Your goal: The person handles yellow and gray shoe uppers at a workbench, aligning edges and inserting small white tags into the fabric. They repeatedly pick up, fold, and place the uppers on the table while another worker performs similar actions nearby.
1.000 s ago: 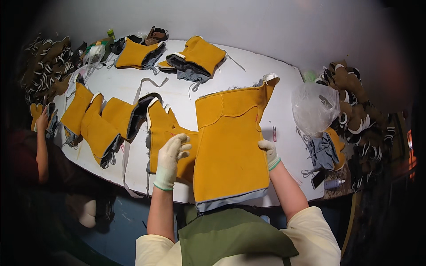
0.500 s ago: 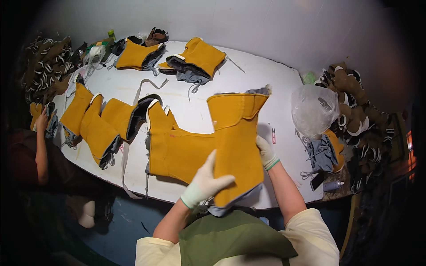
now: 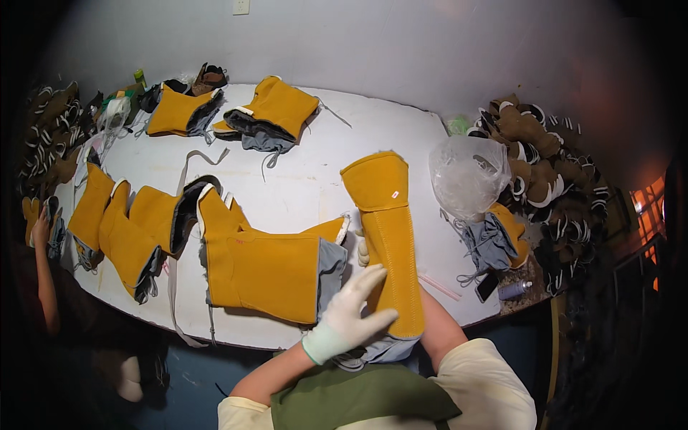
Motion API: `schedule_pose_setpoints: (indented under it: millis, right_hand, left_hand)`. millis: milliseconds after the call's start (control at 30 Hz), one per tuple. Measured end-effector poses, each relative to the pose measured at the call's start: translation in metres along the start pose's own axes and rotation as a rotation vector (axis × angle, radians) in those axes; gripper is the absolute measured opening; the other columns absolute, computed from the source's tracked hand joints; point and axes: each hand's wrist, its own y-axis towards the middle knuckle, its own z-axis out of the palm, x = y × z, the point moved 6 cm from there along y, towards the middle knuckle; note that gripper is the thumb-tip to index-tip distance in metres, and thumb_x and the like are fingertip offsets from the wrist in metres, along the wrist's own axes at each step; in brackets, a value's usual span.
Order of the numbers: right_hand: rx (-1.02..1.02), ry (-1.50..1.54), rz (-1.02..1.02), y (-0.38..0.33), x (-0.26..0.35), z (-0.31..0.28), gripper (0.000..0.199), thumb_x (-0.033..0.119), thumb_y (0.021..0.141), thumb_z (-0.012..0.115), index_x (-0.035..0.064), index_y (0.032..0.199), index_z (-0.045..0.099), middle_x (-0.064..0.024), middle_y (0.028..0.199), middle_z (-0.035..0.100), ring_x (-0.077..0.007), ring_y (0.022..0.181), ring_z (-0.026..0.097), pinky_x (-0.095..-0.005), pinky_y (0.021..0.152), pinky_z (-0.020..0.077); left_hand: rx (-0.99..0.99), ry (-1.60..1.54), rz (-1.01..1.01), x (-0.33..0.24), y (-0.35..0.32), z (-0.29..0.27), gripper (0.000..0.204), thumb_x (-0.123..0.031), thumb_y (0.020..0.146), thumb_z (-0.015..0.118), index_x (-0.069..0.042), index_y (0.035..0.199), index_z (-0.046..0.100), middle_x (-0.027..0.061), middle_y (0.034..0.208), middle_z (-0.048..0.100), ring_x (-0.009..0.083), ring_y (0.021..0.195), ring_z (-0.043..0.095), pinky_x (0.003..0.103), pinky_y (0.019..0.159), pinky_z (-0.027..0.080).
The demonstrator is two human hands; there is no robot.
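A yellow boot upper with a stitched seam down its length and a small white tag stands upright before me, grey lining showing at its lower end. My right hand, in a white glove, is wrapped around it from behind; only its fingers show past the left edge. My left hand, also gloved, lies against the lower left side with thumb and fingers spread. A second yellow boot upper with grey lining lies flat on the table, just left of my left hand.
More yellow uppers lie along the white table at left and back. A clear plastic bag, phone and spray can sit at right, beside piled brown pieces. A co-worker's arm is at far left.
The boot upper has turned from its broad side to its seamed side. My left hand's fingers have spread, and my right hand has gone behind the upper. The view has shifted right.
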Motion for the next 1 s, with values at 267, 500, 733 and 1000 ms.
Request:
schedule_pose_setpoints:
  millis: [267, 500, 733, 1000]
  right_hand:
    - [-0.092, -0.142, -0.067, 0.003, 0.013, 0.014, 0.086, 0.072, 0.083, 0.054, 0.0033, 0.134, 0.050, -0.0114, 0.122, 0.062, -0.0218, 0.109, 0.062, -0.0367, 0.093, 0.0522]
    - [0.106, -0.237, -0.080, 0.016, 0.006, 0.002, 0.061, 0.048, 0.098, 0.048, 0.0075, 0.142, 0.041, -0.0068, 0.134, 0.054, -0.0201, 0.118, 0.055, -0.0345, 0.101, 0.0469]
    - [0.086, -0.491, -0.051, 0.019, 0.007, 0.041, 0.071, 0.059, 0.097, 0.037, 0.0006, 0.135, 0.046, -0.0082, 0.127, 0.058, -0.0167, 0.116, 0.056, -0.0322, 0.097, 0.0487]
    - [0.103, -0.222, 0.129, 0.034, -0.012, 0.049, 0.069, 0.057, 0.095, 0.046, 0.0021, 0.138, 0.045, -0.0064, 0.130, 0.057, -0.0159, 0.116, 0.056, -0.0325, 0.097, 0.0488]
  left_hand:
    - [-0.334, -0.373, -0.186, 0.020, 0.016, -0.056, 0.022, -0.001, 0.090, 0.061, 0.005, 0.111, 0.064, 0.0086, 0.107, 0.067, 0.0120, 0.098, 0.061, 0.025, 0.087, 0.049]
    - [-0.487, -0.108, 0.066, -0.004, 0.026, -0.089, 0.023, 0.002, 0.086, 0.064, 0.003, 0.110, 0.064, 0.0097, 0.104, 0.065, 0.0135, 0.092, 0.061, 0.027, 0.083, 0.050]
    - [-0.570, 0.200, 0.262, -0.007, 0.021, -0.112, 0.030, 0.002, 0.081, 0.069, -0.001, 0.110, 0.064, 0.0116, 0.102, 0.063, 0.0188, 0.087, 0.062, 0.028, 0.081, 0.050]
    - [-0.683, 0.232, 0.233, 0.000, 0.011, -0.122, 0.033, 0.002, 0.079, 0.070, 0.000, 0.110, 0.064, 0.0112, 0.102, 0.062, 0.0190, 0.088, 0.062, 0.029, 0.080, 0.051]
